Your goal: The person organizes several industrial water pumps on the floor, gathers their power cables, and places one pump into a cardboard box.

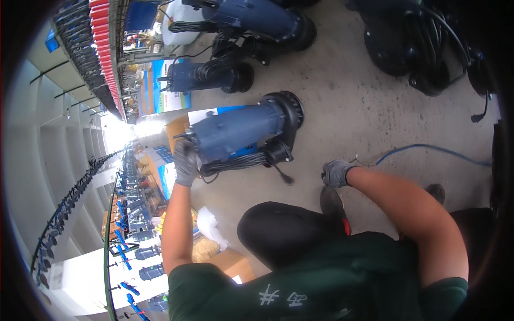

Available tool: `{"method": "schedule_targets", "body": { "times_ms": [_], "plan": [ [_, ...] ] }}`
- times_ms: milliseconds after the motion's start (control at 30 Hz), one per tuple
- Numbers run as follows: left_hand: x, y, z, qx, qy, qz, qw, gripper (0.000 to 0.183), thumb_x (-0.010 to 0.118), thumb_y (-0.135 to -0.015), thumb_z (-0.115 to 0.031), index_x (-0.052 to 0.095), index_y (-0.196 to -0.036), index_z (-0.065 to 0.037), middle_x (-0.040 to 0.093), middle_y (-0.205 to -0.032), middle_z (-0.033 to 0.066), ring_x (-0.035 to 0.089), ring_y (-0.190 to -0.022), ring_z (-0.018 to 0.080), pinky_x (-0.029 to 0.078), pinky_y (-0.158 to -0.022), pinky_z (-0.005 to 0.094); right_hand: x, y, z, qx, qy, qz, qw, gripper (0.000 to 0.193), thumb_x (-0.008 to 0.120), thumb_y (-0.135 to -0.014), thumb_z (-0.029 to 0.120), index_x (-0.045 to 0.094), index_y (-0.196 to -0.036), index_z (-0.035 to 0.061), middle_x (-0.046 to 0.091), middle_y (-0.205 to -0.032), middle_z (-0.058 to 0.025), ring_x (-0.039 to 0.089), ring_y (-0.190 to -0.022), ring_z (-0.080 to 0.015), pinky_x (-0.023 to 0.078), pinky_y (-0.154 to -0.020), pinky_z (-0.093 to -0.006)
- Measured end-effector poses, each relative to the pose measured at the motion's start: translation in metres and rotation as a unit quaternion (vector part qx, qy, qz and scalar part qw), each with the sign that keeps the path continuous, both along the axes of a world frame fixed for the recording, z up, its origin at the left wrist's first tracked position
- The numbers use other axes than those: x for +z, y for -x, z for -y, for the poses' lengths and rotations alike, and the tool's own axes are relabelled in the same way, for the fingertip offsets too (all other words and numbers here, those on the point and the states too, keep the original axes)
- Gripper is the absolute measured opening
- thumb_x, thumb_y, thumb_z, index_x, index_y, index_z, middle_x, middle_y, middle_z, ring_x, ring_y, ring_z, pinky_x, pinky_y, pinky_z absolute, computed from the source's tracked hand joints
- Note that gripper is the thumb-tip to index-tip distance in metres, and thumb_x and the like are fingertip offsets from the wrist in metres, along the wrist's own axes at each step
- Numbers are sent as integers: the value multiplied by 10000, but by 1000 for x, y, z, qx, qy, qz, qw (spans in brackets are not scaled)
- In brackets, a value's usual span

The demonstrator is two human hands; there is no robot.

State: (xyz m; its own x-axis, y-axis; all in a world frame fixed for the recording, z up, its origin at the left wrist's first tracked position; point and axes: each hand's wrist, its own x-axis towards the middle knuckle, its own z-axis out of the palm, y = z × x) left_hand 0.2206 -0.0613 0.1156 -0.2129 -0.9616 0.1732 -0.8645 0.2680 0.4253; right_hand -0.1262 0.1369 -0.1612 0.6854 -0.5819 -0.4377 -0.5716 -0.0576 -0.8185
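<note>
A blue submersible pump (235, 131) with a black base stands in front of me, its black cable (241, 162) bundled along the near side. A loose plug (288, 179) hangs off that bundle. My left hand (186, 163), in a grey glove, is closed at the pump's top end, around its handle; the fingers are slightly blurred. To the right, my right hand (336, 173), also gloved, is held low over the floor with its fingers curled in. What it holds, if anything, is hidden. A blue cord (423, 146) with a thin end lies close beside it.
More blue pumps (251, 18) with coiled cables stand farther off, another (201, 76) to the left. Black pumps (428, 48) stand at the far right. A cardboard box (233, 265) and white plastic wrap (210, 224) lie at my left. My shoe (332, 202) rests below my right hand.
</note>
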Motion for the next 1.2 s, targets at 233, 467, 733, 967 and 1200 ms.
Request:
{"method": "schedule_targets", "body": {
  "times_ms": [233, 467, 733, 967, 1200],
  "plan": [
    [49, 133, -5, -308, 32, 385, 869, 373, 727, -747, -246, 535, -1032, -101, 566, -969, 162, 528, -960, 392, 412, -848, 468, -18, -21, -5, 106, 45, 10, 993, 378, 619, -785, 348, 687, -921, 2, 690, -906, -202, 675, -856, -337, 525, -751, -419],
    [41, 155, 97, -42, -26, 344, 938, 536, 468, -978, -452, 561, -1193, 30, 662, -1023, 249, 616, -993, 422, 482, -866, 455, -10, -29, -20, 276, 52, 16, 960, 377, 616, -784, 360, 716, -867, 6, 705, -799, -165, 692, -770, -295, 531, -737, -411],
    [35, 182, 156, -148, 43, 560, 814, 359, 489, -956, -288, 572, -1144, 7, 664, -978, 264, 651, -967, 370, 509, -823, 435, -1, -26, -34, 202, -48, -34, 978, 298, 609, -790, 284, 718, -876, 20, 697, -748, -139, 684, -689, -251, 529, -672, -383],
    [19, 231, 169, -71, -22, 515, 854, 316, 553, -893, -201, 560, -1158, -30, 689, -932, 214, 682, -906, 326, 531, -793, 398, -7, -12, -38, 97, -111, -10, 989, 303, 583, -766, 312, 725, -760, 44, 692, -688, -134, 681, -678, -284, 536, -685, -403],
    [24, 245, 174, -56, -20, 497, 866, 300, 567, -885, -226, 583, -1122, -42, 690, -904, 211, 680, -886, 338, 531, -786, 409, -17, -6, -36, 93, -93, 1, 991, 272, 620, -797, 271, 703, -851, 18, 681, -719, -132, 672, -642, -258, 533, -618, -383]
  ]
}}
